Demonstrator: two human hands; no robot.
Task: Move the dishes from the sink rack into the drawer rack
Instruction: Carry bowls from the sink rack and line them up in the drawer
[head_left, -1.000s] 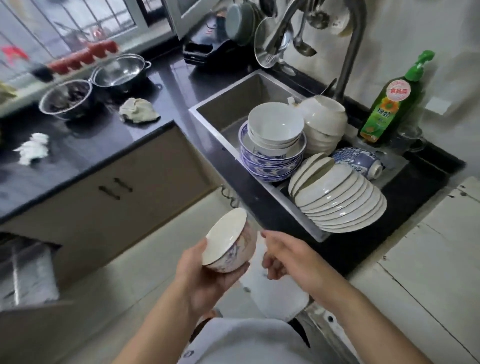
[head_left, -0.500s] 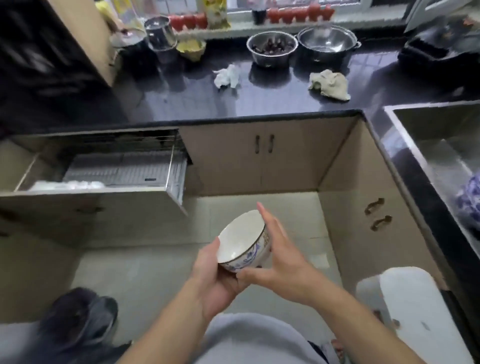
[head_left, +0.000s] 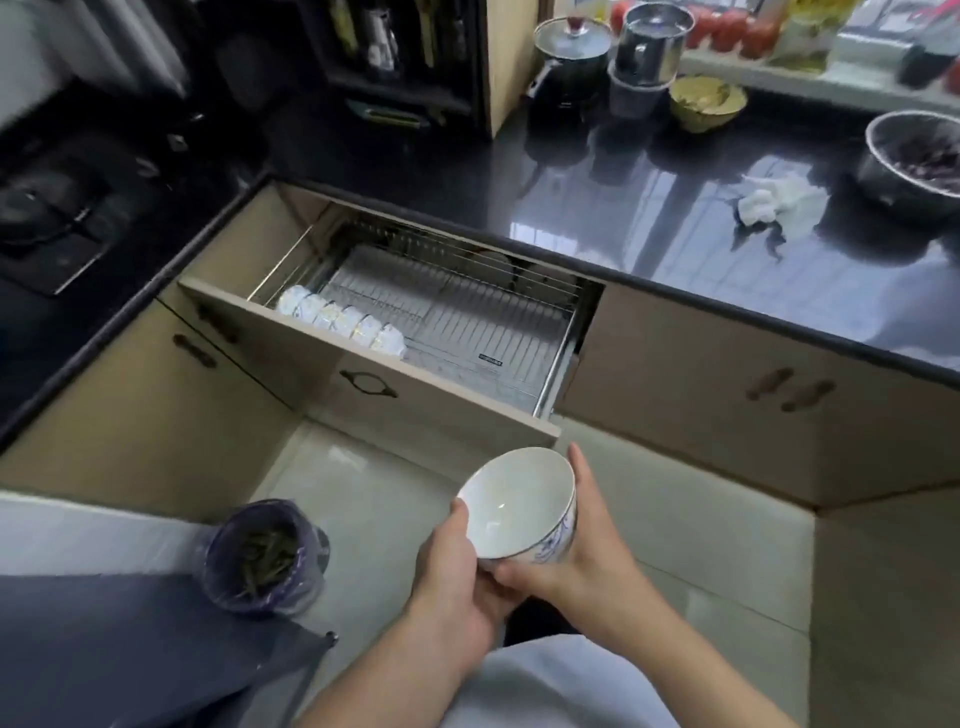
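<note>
A white bowl (head_left: 519, 503) with blue pattern on its outside is held tilted in front of me, above the floor. My left hand (head_left: 457, 571) grips its near rim and underside. My right hand (head_left: 587, 540) cups its right side and base. Ahead stands the pulled-out drawer rack (head_left: 467, 317), a steel wire basket. A row of several white bowls (head_left: 340, 319) lies on edge at its front left. The sink rack is out of view.
The drawer front (head_left: 374, 384) juts into the floor space just beyond the bowl. A bin with a purple bag (head_left: 265, 556) stands at the lower left. The dark countertop (head_left: 675, 208) carries pots, a bowl and a crumpled white cloth (head_left: 774, 205). A stove (head_left: 47, 223) is left.
The view has swung left from the sink to the open drawer. My right hand came onto the bowl, and both hands now carry it closer to the drawer rack.
</note>
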